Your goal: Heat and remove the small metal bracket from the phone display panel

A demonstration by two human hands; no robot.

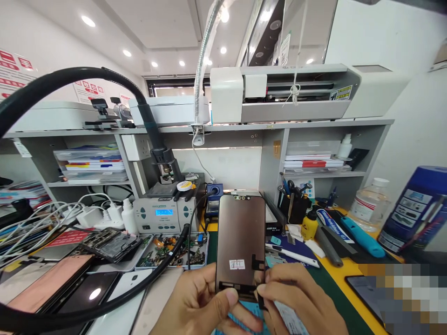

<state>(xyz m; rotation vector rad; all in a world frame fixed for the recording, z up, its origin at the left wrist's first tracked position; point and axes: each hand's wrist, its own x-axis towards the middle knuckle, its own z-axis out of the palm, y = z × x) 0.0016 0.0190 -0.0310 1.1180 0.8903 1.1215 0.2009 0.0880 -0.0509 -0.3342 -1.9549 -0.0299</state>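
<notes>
Phone screen (240, 228) held upright, back showing, between hands, above green mat (326, 284). Lower left edge clasped by left hand (195, 302), thumb across bottom. Right hand (303, 298) curled at lower right corner, near black ribbon (258, 265) — pinch cannot be confirmed. Probably light, stiff, slick, fragile — best taken by side edges, ribbon spared.

1. White sticker (236, 264) on the screen panel (240, 232) I hold: dark marks, too small for me to read.
2. Grey station (165, 215): lit blue display (164, 212), characters blurred.
3. Wall poster (91, 91): red Chinese characters, unclear.
4. Blue-white tube (333, 226): lettering I can't make out.
</notes>
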